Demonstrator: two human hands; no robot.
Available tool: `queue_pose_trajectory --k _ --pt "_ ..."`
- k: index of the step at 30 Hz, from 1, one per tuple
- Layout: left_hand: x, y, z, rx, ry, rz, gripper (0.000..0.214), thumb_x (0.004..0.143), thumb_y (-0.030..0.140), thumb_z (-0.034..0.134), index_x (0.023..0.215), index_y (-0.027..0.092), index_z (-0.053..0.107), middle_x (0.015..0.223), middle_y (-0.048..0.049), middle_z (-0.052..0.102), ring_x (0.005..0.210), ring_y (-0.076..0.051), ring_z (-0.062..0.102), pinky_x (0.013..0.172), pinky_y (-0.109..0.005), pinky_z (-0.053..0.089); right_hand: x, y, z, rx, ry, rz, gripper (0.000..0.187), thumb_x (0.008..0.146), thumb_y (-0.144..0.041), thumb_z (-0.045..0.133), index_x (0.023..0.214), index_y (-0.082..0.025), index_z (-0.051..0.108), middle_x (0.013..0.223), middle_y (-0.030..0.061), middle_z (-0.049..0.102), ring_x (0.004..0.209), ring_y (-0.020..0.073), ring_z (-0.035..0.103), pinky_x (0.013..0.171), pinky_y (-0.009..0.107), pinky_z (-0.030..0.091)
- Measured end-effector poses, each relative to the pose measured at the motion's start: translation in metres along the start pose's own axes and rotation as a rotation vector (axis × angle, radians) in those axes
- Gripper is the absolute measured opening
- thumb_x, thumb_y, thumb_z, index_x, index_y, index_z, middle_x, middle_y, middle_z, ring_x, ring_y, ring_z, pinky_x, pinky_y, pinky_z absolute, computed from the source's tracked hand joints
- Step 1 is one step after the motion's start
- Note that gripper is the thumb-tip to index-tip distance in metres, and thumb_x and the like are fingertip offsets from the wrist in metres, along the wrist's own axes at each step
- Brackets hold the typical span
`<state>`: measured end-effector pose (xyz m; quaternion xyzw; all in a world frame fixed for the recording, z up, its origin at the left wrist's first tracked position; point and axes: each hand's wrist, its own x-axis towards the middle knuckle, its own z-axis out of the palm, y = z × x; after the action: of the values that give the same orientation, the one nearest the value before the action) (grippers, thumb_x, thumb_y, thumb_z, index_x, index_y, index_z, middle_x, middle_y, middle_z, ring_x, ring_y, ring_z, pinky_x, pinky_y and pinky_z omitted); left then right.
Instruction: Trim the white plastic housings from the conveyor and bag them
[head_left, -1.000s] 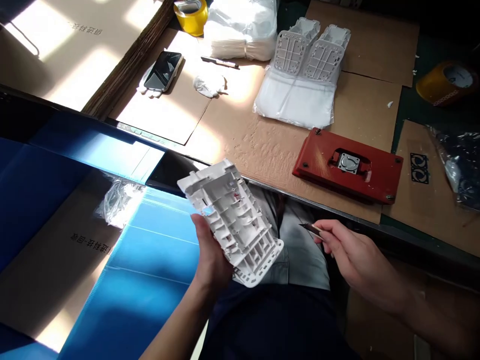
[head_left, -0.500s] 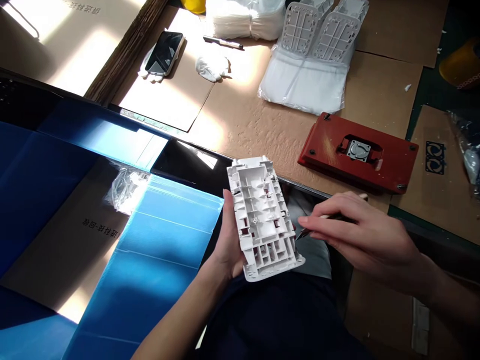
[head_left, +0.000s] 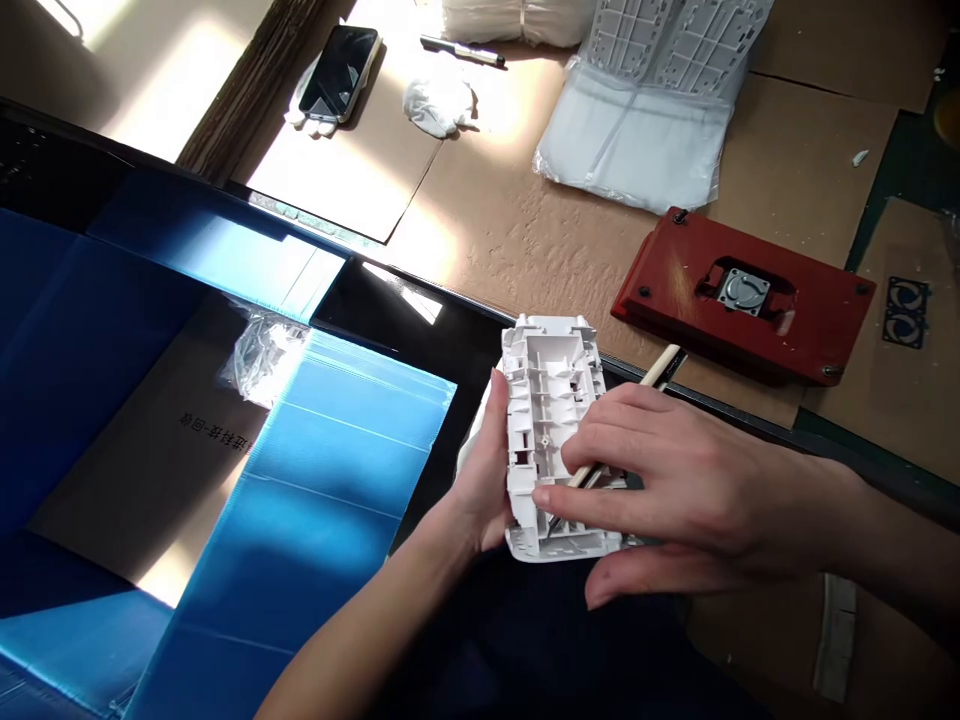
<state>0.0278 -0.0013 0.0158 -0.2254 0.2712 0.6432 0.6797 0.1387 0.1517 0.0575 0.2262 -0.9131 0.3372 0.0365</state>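
A white ribbed plastic housing (head_left: 551,350) stands tilted in front of me, its open inner side facing up. My left hand (head_left: 480,500) is closed round its left edge, with the thumb along the side and the other fingers hidden behind. My right hand (head_left: 690,490) grips a slim craft knife (head_left: 665,367) with a pale handle. The knife slants down across the housing, its thin tip among the ribs near the lower end. My right index fingertip lies over the ribs, and the right thumb is below, apart from the handle. Part of the housing's right side is hidden by this hand.
A red fixture (head_left: 795,300) with a metal insert sits on the cardboard-covered bench (head_left: 495,210). Behind are bagged white panels (head_left: 637,140), a phone (head_left: 341,75), a marker (head_left: 463,50) and a crumpled white glove (head_left: 439,105). At left, a blue-lined box (head_left: 352,460) stands open.
My right hand has moved left, bringing the craft knife from the housing's right edge over its ribbed interior. The housing has turned more upright and shifted slightly right in view.
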Motion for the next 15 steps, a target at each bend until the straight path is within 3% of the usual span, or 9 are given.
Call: queue_pose_trajectory --k 15 --pt "0.0015 -0.0024 -0.0045 0.015 -0.004 -0.045 0.081 0.092 0.075 0.038 0.135 0.009 0.059 0.116 -0.0178 0.075 0.113 -0.034 0.068 0.102 -0.043 0.051 -0.0008 0.0064 0.0057 0.021 0.085 -0.041 0.043 0.091 -0.048 0.068 0.115 -0.013 0.071 0.091 0.0070 0.064 0.086 0.0195 0.055 0.083 0.037 0.042"
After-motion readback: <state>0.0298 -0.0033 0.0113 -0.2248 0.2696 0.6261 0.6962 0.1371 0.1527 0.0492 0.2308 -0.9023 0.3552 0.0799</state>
